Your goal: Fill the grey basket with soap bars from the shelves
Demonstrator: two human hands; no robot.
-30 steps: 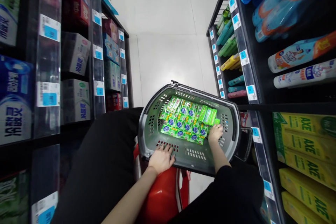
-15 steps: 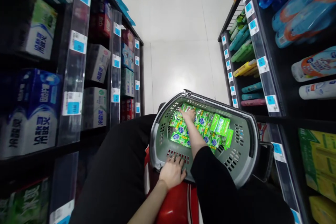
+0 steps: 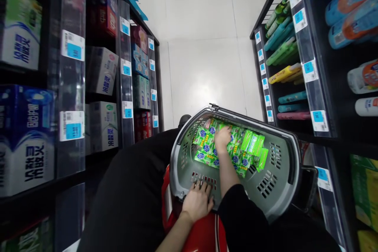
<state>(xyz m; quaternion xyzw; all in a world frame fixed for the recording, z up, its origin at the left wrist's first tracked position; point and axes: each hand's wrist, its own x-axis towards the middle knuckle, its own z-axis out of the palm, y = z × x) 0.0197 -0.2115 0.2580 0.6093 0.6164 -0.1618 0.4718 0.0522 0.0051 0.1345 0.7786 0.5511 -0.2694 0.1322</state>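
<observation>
The left hand (image 3: 197,203) lay over the near rim of the grey basket (image 3: 279,197), its fingers stretched out loosely and reaching a little way down the perforated inner wall, clenched on nothing; the right hand (image 3: 223,138) was inside the basket, over the rows of green packets (image 3: 203,156), its fingers partly bent and their tips hidden, so whether it grasped a packet could not be told; the rows sat toward the basket's left end and far wall, while a few brighter packets (image 3: 251,141) lay askew at their right; bare basket showed along the near wall and widened toward the right end, leaving room there. The basket's left end stood just beside a dark-clothed leg (image 3: 130,189); its black handle (image 3: 309,189) stuck out at the right end, near the edge of the right shelf (image 3: 311,94); a red object (image 3: 203,234) showed below the near rim. Past the far rim, pale floor (image 3: 202,63) lay open between that shelf and the left shelf (image 3: 72,153).
</observation>
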